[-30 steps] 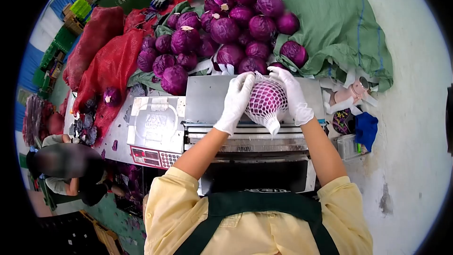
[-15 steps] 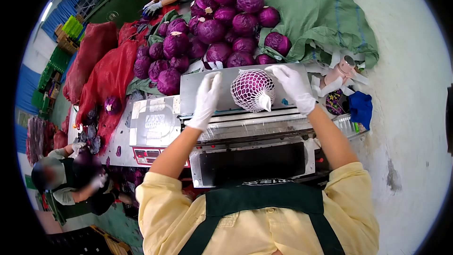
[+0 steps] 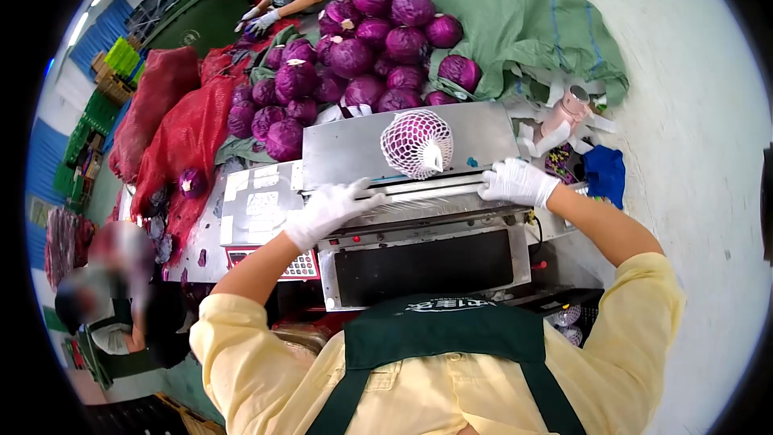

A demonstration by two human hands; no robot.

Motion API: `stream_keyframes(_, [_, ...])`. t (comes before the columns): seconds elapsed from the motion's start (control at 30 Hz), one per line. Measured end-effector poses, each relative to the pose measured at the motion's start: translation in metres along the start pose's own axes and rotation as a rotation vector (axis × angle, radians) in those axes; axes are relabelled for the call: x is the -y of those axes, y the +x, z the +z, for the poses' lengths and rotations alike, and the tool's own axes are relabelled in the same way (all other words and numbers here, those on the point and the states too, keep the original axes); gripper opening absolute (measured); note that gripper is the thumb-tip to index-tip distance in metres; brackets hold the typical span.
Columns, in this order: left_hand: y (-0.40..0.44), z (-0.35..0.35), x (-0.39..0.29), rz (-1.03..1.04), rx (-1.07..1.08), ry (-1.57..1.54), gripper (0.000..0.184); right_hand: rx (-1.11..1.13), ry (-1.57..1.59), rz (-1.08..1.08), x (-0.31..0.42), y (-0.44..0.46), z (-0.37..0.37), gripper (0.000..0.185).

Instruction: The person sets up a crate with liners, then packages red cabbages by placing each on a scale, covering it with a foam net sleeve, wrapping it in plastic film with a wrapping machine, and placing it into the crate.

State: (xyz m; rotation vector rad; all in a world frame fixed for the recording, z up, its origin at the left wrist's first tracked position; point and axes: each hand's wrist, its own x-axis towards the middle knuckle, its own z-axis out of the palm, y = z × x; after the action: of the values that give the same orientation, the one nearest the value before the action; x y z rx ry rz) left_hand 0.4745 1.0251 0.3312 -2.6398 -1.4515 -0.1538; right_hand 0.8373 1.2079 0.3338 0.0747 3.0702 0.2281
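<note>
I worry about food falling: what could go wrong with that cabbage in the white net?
The netted cabbage is round and nobody holds it, so a bump might roll it off the metal plate. The left hand and right hand are in front of it, not around it, so they might miss it. The cabbage pile is heaped up behind, so one could tumble down onto the plate.

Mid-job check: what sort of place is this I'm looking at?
Probably a produce packing room: there is a heap of purple cabbages, a cabbage in white netting on a metal plate, and a weighing scale beside that plate.
</note>
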Motion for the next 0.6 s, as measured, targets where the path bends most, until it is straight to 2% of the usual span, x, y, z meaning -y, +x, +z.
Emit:
stream_keyframes(0.03, [0.0, 0.015, -0.002, 0.0, -0.229, -0.157, 0.028, -0.125, 0.198, 0.1, 0.006, -0.003, 0.003, 0.007])
stream_keyframes(0.07, [-0.001, 0.026, -0.009, -0.128, -0.316, -0.239, 0.017, -0.249, 0.399, 0.199, 0.014, -0.006, 0.005, 0.004])
stream_keyframes(0.13, [-0.005, 0.006, -0.025, -0.618, -0.201, -1.085, 0.015, -0.073, 1.19, 0.622, 0.023, -0.009, -0.018, 0.002])
stream_keyframes(0.17, [-0.009, -0.008, -0.03, -0.818, -0.197, -1.374, 0.013, -0.025, 1.334, 0.746, 0.031, -0.011, -0.05, 0.003])
stream_keyframes(0.2, [-0.01, -0.031, -0.038, -0.857, -0.236, -1.423, 0.012, -0.081, 1.412, 0.785, 0.034, -0.015, -0.065, 0.004])
stream_keyframes(0.27, [-0.021, -0.051, -0.044, -0.753, -0.453, -1.591, 0.014, -0.183, 1.376, 0.699, 0.032, -0.021, -0.101, 0.007])
stream_keyframes(0.33, [-0.02, -0.078, -0.033, -0.586, -0.683, -1.495, 0.014, -0.443, 1.418, 0.629, 0.019, -0.02, -0.128, 0.005])
stream_keyframes(0.37, [-0.015, -0.09, -0.024, -0.506, -0.727, -1.416, 0.015, -0.637, 1.343, 0.591, 0.003, -0.014, -0.128, 0.004])
stream_keyframes(0.4, [-0.009, -0.091, -0.014, -0.406, -0.77, -1.261, 0.03, -0.827, 1.262, 0.549, -0.013, -0.005, -0.129, 0.005])
stream_keyframes(0.43, [0.011, -0.102, -0.006, -0.347, -0.715, -1.075, 0.051, -0.876, 1.364, 0.826, -0.014, 0.012, -0.134, 0.01])
stream_keyframes(0.47, [0.034, -0.111, 0.0, -0.294, -0.673, -0.877, 0.073, -0.916, 1.038, 0.704, -0.037, 0.029, -0.101, 0.023])
stream_keyframes(0.53, [0.056, -0.075, 0.022, -0.255, -0.381, -0.538, 0.112, -0.782, 0.469, 0.334, -0.06, 0.062, -0.063, 0.046])
stream_keyframes(0.57, [0.063, -0.047, 0.027, -0.276, -0.283, -0.482, 0.117, -0.555, 0.231, 0.278, -0.067, 0.08, -0.032, 0.055])
stream_keyframes(0.6, [0.07, -0.02, 0.033, -0.299, -0.184, -0.429, 0.122, -0.423, 0.285, 0.25, -0.058, 0.09, -0.021, 0.062])
